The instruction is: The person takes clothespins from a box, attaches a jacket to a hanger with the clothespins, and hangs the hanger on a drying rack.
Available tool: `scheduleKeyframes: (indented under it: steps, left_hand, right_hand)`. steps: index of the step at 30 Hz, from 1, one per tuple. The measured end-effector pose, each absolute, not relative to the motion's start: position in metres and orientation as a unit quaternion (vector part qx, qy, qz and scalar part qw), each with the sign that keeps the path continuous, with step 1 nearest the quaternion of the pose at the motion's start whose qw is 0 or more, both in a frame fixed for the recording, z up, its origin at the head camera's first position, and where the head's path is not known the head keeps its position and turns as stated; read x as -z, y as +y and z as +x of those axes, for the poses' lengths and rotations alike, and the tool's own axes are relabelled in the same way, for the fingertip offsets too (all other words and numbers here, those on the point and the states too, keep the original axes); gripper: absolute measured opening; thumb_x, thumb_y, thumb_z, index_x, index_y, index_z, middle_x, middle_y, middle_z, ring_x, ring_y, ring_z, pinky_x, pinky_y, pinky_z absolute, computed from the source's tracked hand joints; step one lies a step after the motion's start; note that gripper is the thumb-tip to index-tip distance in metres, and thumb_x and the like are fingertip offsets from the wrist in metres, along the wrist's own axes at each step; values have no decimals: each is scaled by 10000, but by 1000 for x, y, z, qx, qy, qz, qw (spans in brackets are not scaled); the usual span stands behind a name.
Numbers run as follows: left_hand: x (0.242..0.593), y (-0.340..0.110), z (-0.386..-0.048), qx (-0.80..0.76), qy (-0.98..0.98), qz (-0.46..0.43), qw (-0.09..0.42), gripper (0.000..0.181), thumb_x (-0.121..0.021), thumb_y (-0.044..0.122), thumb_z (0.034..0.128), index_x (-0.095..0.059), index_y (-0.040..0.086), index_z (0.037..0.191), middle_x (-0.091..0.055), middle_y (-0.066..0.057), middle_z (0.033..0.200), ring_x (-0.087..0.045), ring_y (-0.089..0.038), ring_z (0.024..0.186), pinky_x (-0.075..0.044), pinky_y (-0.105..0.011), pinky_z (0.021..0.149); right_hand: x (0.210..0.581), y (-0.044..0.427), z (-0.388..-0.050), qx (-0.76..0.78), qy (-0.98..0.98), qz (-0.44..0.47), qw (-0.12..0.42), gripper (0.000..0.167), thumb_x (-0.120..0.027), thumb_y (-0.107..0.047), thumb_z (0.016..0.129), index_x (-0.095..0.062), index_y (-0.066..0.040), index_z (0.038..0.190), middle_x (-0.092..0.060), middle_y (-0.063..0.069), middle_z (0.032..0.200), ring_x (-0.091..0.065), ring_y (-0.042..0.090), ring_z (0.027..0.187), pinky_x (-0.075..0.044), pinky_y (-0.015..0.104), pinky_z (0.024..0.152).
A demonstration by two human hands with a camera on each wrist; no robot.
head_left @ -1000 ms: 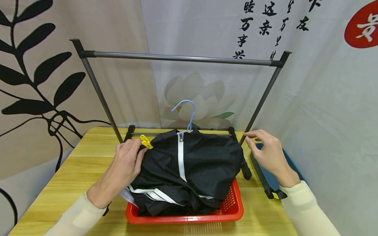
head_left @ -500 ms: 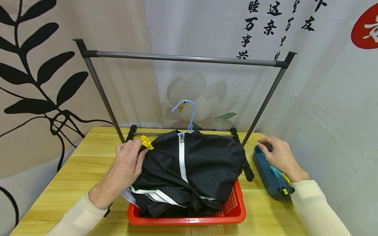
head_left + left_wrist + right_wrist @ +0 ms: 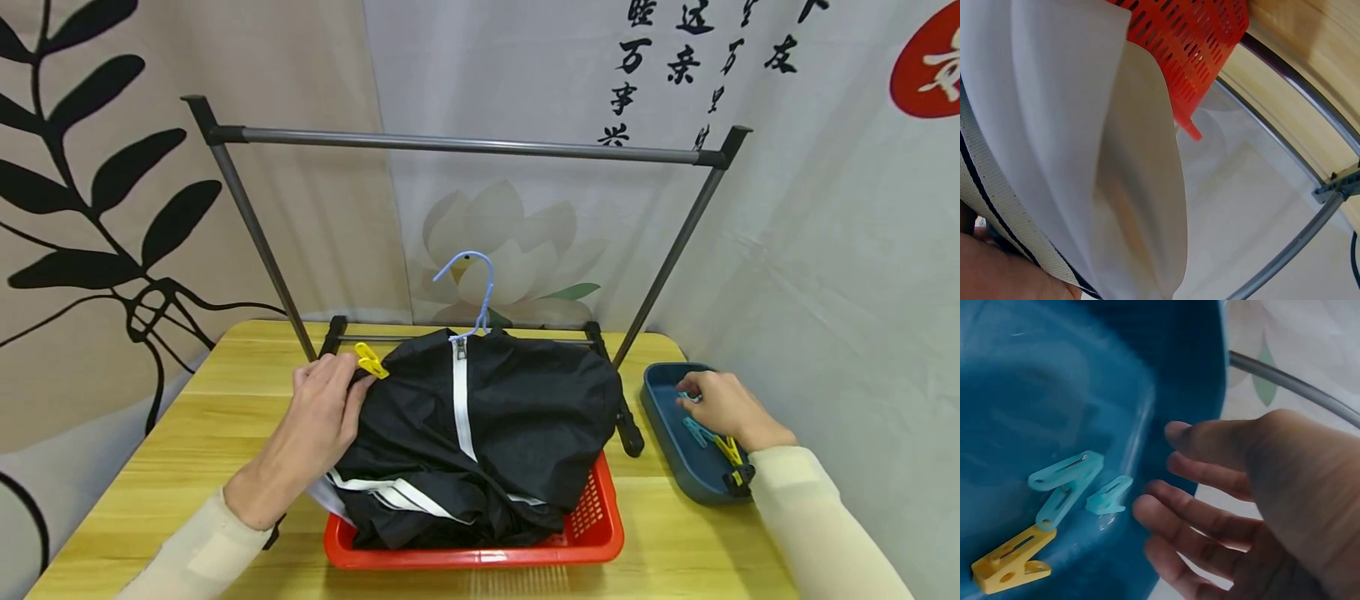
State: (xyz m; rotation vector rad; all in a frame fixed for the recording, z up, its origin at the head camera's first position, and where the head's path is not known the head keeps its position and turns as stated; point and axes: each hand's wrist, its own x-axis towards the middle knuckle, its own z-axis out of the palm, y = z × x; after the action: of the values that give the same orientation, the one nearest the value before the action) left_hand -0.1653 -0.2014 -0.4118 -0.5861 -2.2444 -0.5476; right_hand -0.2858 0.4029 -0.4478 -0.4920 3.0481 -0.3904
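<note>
A black jacket (image 3: 540, 392) with a white zip strip lies over a red basket (image 3: 480, 560), and a blue hanger hook (image 3: 487, 292) rises from its collar. At the jacket's left shoulder my left hand (image 3: 318, 400) grips the cloth, right beside a yellow clothespin (image 3: 371, 361) clipped there. My right hand (image 3: 723, 404) is over a blue tray (image 3: 663, 425), its fingers loosely bent with nothing between them. Just off the fingertips, in the right wrist view, lie two light-blue clothespins (image 3: 1066, 481) and a yellow one (image 3: 1013, 559).
A grey metal rack (image 3: 465, 143) stands behind the jacket on the wooden table (image 3: 202, 433). The left wrist view shows pale hanging cloth (image 3: 1047, 125), the basket's perforated wall (image 3: 1191, 50) and curved grey tubes (image 3: 1285, 269). A printed curtain (image 3: 810, 208) hangs behind.
My right hand has moved right from beside the rack's right post to over the blue tray, uncovering the clothespins there. The left hand keeps its grip on the jacket shoulder.
</note>
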Motion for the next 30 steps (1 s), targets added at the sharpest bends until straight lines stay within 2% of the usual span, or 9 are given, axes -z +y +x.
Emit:
scheduleKeyframes:
  steps: [5, 12, 15, 18, 21, 30]
  left_hand:
    - [411, -202, -165, 216, -874, -229, 370, 274, -793, -67, 1024, -551, 51, 977, -468, -38, 795, -577, -263, 812, -391, -490, 855]
    - [410, -201, -166, 218, -874, -229, 370, 261, -790, -65, 1028, -560, 50, 980, -485, -45, 801, -604, -278, 832, -388, -491, 858]
    - [411, -201, -165, 218, -875, -227, 367, 263, -787, -63, 1031, -557, 52, 976, -481, -43, 798, -599, -277, 826, -389, -494, 859]
    - [411, -201, -165, 219, -877, -224, 365, 268, -786, -63, 1032, -553, 57, 975, -473, -37, 797, -590, -268, 821, -390, -499, 863]
    - [412, -202, -164, 218, -878, -222, 364, 275, -787, -61, 1033, -548, 60, 971, -465, -32, 797, -588, -264, 823, -387, -497, 863]
    - [413, -202, -166, 216, -877, -223, 368, 290, -792, -52, 1035, -535, 56, 953, -457, -40, 798, -573, -271, 821, -387, -499, 873]
  right_hand:
    - [453, 410, -293, 110, 981, -143, 72, 283, -851, -127, 1052, -807, 57, 1262, -811, 223, 1079, -783, 340, 922, -677, 568, 817]
    - [455, 412, -296, 89, 980, -135, 119, 317, -895, -140, 1026, -810, 70, 1247, -816, 249, 1150, -751, 235, 846, -671, 516, 806]
    - [454, 410, -297, 85, 979, -138, 128, 322, -909, -139, 1014, -809, 78, 1229, -809, 296, 1213, -766, 257, 849, -675, 516, 797]
    - [454, 408, -300, 79, 978, -135, 137, 318, -924, -145, 1001, -815, 64, 1214, -802, 301, 1229, -784, 315, 929, -680, 526, 818]
    - [456, 407, -303, 73, 978, -130, 145, 305, -938, -140, 986, -814, 51, 1190, -793, 290, 1200, -777, 357, 965, -675, 538, 819]
    - [457, 403, -308, 63, 982, -101, 146, 260, -963, -81, 935, -788, 28, 1094, -787, 230, 1117, -765, 375, 995, -666, 586, 873]
